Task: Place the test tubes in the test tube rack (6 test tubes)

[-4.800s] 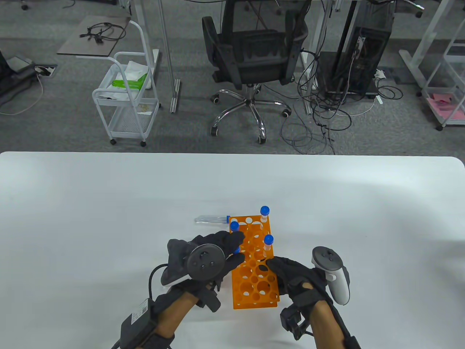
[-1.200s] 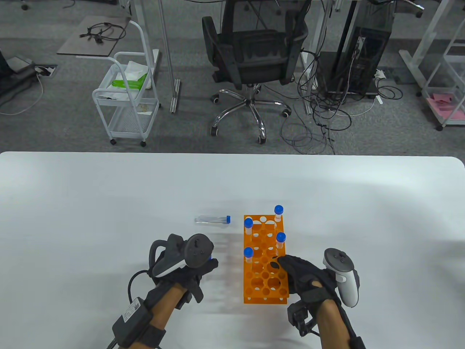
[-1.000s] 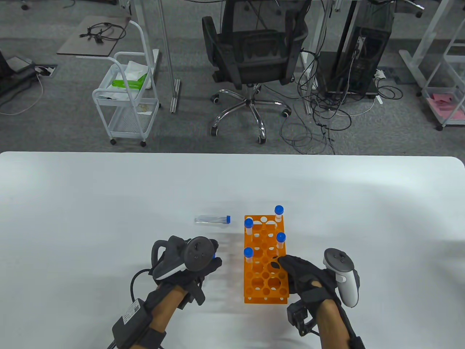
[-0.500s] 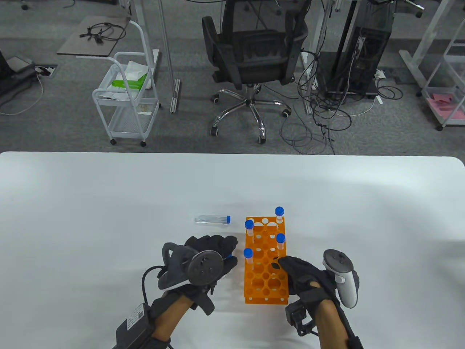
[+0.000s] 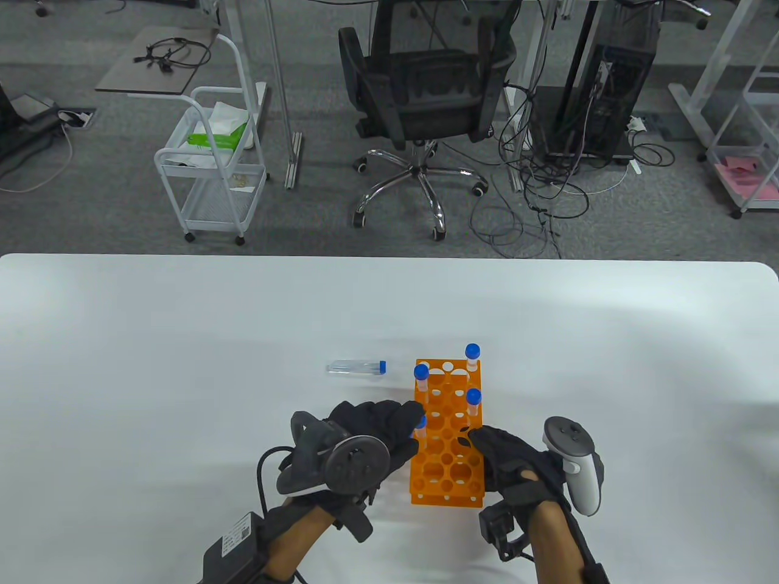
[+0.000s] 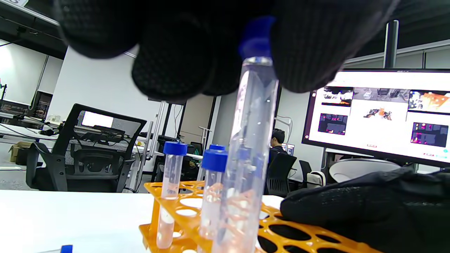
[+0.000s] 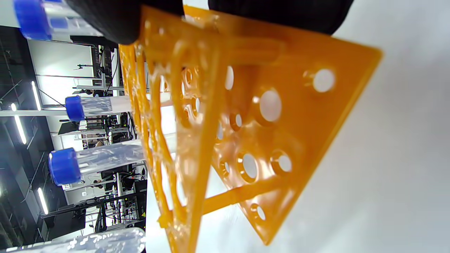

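Vs 0.5 s ago, left hand [image 5: 371,435] has moved right to the orange rack's [image 5: 447,480] left edge, pinching a blue-capped tube [image 6: 246,158] by its cap, upright, over the rack's near-left holes. Rack itself barely shifted. Right hand [image 5: 508,459] stays pressed on the rack's right side, fingers flat, gripping nothing. Loose tube [image 5: 357,367] lies just left of the rack's far end. Held tube's lower end is blurred and cut off, so whether it's in a hole can't be told. Fourth racked tube's cap is mostly hidden by left fingers [image 5: 409,420].

held tube [image 6: 249,147] cap mostly hidden by fingers [image 6: 309,45], its lower end blurred
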Available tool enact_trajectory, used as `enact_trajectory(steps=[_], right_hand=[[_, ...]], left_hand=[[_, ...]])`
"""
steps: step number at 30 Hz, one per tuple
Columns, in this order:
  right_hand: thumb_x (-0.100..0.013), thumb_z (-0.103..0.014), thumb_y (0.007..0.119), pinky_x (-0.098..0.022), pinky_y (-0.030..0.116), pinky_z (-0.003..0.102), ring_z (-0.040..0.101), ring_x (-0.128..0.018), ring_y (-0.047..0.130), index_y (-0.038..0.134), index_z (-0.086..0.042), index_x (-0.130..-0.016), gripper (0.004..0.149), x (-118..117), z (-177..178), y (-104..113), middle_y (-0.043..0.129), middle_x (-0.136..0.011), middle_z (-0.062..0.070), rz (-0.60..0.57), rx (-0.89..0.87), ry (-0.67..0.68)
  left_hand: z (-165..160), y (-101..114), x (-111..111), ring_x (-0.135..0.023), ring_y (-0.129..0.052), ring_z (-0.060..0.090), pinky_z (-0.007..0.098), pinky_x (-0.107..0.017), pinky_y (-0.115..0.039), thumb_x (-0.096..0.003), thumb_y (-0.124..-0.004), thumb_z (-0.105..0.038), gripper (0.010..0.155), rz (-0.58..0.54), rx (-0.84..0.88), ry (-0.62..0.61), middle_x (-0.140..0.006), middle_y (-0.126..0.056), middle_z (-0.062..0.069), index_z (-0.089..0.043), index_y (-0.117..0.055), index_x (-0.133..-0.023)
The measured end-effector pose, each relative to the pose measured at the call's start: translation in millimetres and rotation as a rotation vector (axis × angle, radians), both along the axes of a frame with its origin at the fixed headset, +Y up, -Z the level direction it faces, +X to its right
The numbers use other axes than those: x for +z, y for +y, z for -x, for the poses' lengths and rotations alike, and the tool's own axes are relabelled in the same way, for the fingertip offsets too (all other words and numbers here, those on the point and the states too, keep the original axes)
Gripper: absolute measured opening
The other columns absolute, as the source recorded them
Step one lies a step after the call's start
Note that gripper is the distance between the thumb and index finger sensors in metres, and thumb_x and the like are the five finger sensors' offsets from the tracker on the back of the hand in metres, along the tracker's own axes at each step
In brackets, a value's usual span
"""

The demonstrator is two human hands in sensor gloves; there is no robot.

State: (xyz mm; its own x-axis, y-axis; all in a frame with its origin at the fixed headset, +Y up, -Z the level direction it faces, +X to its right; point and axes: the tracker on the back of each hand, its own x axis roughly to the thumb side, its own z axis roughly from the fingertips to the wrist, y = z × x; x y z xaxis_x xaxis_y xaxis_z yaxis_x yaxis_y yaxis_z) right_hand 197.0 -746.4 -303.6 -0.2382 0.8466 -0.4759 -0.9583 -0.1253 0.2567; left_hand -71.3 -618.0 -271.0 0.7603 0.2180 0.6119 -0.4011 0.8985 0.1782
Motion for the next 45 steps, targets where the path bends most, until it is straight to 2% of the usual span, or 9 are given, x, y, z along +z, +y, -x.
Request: enact_trajectory(steps=[20,34,45], right_hand=[[-0.053,-0.049,0.066,-0.061,0.069,0.057,0.036,-0.086,0.080,0.074,-0.028,-0.092,0.046,0.2,-1.2,-0.4,0.055,-0.108,0.018,-0.008,-0.008,-0.001],[-0.052,-0.049,0.066,-0.061,0.069,0.057,0.036,-0.086,0.081,0.074,-0.028,-0.092,0.046,0.5,-3.3,0.7,0.056,-0.108,0.018,-0.016,-0.034,-0.015],[-0.052,-0.049,0.066,-0.060,0.072,0.056,0.036,-0.085,0.083,0.074,-0.027,-0.092,0.046,0.0,-4.7,-1.4,0.056,-0.108,0.019,-0.007,-0.028,-0.018]], left_hand=[[-10.4,-6.8,10.0,-0.039,-0.103,0.018,0.043,-0.035,-0.084,-0.0377,-0.089,-0.043,0.054,-0.003,0.019,-0.054,-0.071,-0.099,0.010,-0.017,-0.082,-0.085],[-23.2,-22.0,11.3,-0.034,-0.104,0.017,0.042,-0.031,-0.084,-0.0341,-0.092,-0.047,0.056,0.014,-0.056,-0.077,-0.065,-0.102,0.009,-0.016,-0.086,-0.080],[-26.5,-31.2,9.2,-0.038,-0.103,0.019,0.043,-0.033,-0.083,-0.0349,-0.090,-0.048,0.057,0.037,-0.077,-0.074,-0.068,-0.100,0.010,-0.016,-0.083,-0.082]])
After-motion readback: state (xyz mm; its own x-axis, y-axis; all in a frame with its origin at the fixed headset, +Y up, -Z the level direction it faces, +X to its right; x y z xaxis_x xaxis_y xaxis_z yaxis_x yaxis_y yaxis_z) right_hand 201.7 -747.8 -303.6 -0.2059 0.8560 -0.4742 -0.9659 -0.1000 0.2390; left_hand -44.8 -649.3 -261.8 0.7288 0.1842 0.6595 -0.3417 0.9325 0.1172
